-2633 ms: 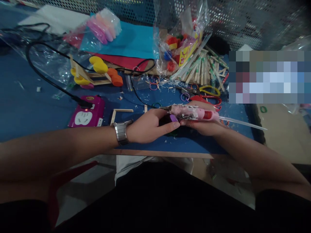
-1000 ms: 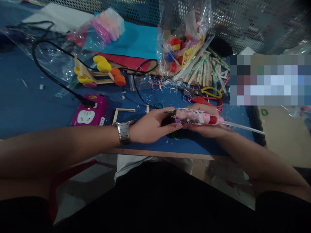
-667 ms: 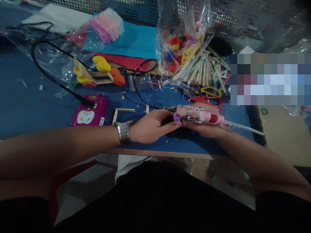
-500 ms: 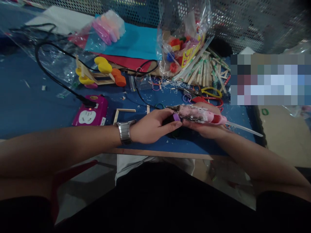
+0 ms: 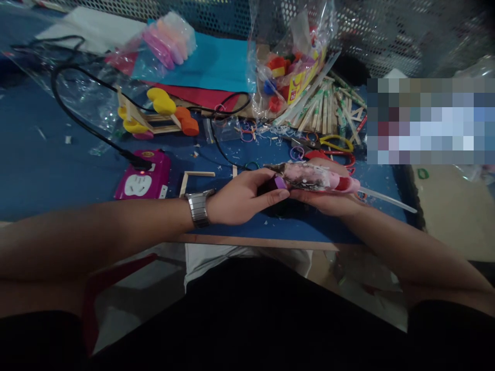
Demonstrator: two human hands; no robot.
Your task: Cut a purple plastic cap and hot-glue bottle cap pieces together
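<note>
My right hand (image 5: 328, 201) is wrapped round a pink glue gun (image 5: 305, 176), whose body is smeared with dark and white residue. A clear glue stick (image 5: 389, 200) sticks out of its rear toward the right. My left hand (image 5: 243, 198), with a metal watch on the wrist, pinches a small purple piece (image 5: 279, 182) between thumb and fingers, close against the gun's front end. The gun's nozzle is hard to make out. An L-shaped frame of wooden sticks (image 5: 185, 180) lies left of my left hand.
A magenta power socket (image 5: 143, 175) with a black cable is at the left. Behind lie a stick model with yellow and orange wheels (image 5: 154, 116), a bag of colourful pieces (image 5: 278, 77), scissors (image 5: 332, 147) and wooden sticks (image 5: 319, 111). Cardboard (image 5: 456, 206) is at the right.
The view has shifted slightly. Both hands keep nearly the same pose, with the glue gun and the purple piece held as before.
</note>
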